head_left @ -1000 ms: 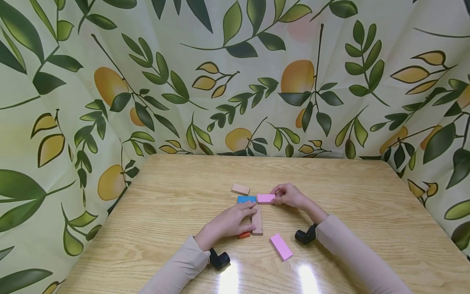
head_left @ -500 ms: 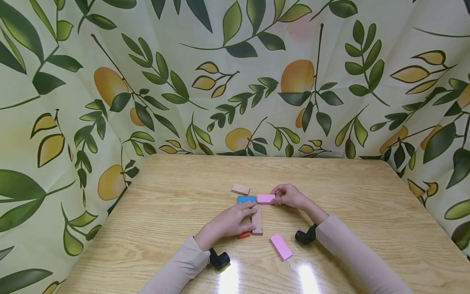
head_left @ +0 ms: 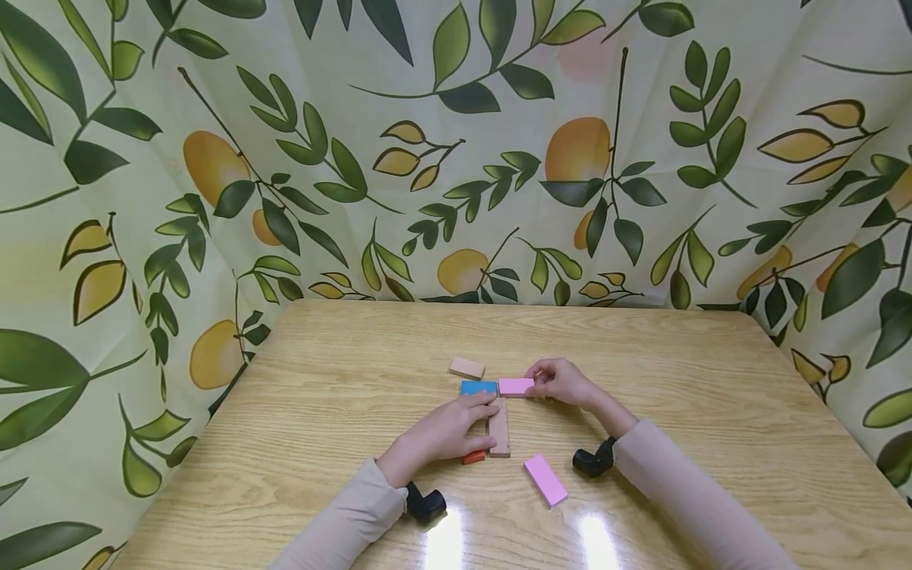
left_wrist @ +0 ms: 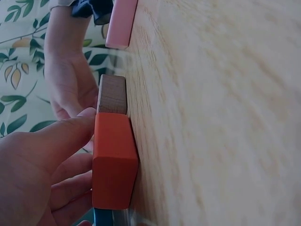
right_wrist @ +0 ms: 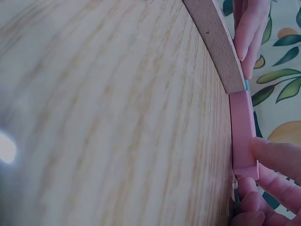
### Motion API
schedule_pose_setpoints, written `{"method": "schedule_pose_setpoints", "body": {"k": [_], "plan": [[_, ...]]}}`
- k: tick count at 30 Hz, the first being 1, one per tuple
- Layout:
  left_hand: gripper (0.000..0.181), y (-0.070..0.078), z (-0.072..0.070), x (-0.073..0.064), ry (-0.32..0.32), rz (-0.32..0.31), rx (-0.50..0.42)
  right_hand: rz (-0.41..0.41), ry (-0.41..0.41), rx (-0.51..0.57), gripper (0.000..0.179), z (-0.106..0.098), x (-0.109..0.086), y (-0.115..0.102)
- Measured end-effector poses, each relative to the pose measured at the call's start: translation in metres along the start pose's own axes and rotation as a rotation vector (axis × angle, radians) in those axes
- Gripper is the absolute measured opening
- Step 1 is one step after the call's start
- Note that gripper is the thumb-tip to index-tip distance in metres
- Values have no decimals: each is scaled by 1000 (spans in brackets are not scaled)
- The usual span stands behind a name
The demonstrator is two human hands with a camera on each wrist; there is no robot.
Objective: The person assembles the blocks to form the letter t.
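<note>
1. While both hands work close together over flat blocks, the right hand (head_left: 564, 381) pinches the right end of a smooth pink rectangular block (head_left: 514, 387) between thumb and curled fingers; the block lies flat, running leftward from those fingertips.

2. The left hand (head_left: 445, 427) lies with its back upward, fingers extended and thumb spread apart from them, touching the blocks below; how the hidden lower fingers lie I cannot tell.

3. Showing just beyond the left fingertips is a blue rectangular block (head_left: 479, 387), its right end just beside the pink one's left end.

4. Under the tips of the left thumb and fingers runs a long, light-brown wooden bar (head_left: 500, 434), its far end meeting the pink block's near side.

5. Below the left thumb, toward the person, a smooth red-orange block (left_wrist: 115, 160) sits against the bar's left side.

6. Farther out past the left fingertips, apart from the others, lies a pale tan rectangular block (head_left: 466, 367).

7. Nearer the person than all the fingers, a second pink rectangular block (head_left: 545, 480) lies aslant on the wood-grained table (head_left: 342, 372).
</note>
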State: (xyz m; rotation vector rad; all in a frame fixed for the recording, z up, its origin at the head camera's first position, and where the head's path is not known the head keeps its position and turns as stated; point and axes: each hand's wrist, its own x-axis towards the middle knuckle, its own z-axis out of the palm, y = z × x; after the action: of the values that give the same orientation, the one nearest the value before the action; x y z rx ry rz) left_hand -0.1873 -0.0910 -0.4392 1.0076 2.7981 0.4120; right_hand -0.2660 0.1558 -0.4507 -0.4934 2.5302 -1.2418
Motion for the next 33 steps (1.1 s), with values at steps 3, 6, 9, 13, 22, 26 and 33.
{"method": "schedule_pose_setpoints", "body": {"k": [3, 6, 9, 13, 22, 26, 33], "plan": [[55, 0, 0, 0, 2, 4, -3, 4, -1, -1, 26, 1, 0, 0], [55, 0, 1, 0, 5, 9, 2, 7, -3, 2, 25, 1, 0, 0], [56, 0, 1, 0, 4, 11, 8, -5, -7, -1, 24, 1, -1, 0], [57, 0, 1, 0, -1, 6, 7, -12, -5, -3, 23, 2, 0, 2], [57, 1, -1, 0, -5, 0, 0, -19, 1, -8, 25, 3, 0, 2], [57, 2, -1, 0, -5, -1, 4, -19, 5, -11, 25, 2, -1, 2], [55, 2, -2, 0, -8, -7, 9, -12, 0, -11, 23, 1, -2, 0]]}}
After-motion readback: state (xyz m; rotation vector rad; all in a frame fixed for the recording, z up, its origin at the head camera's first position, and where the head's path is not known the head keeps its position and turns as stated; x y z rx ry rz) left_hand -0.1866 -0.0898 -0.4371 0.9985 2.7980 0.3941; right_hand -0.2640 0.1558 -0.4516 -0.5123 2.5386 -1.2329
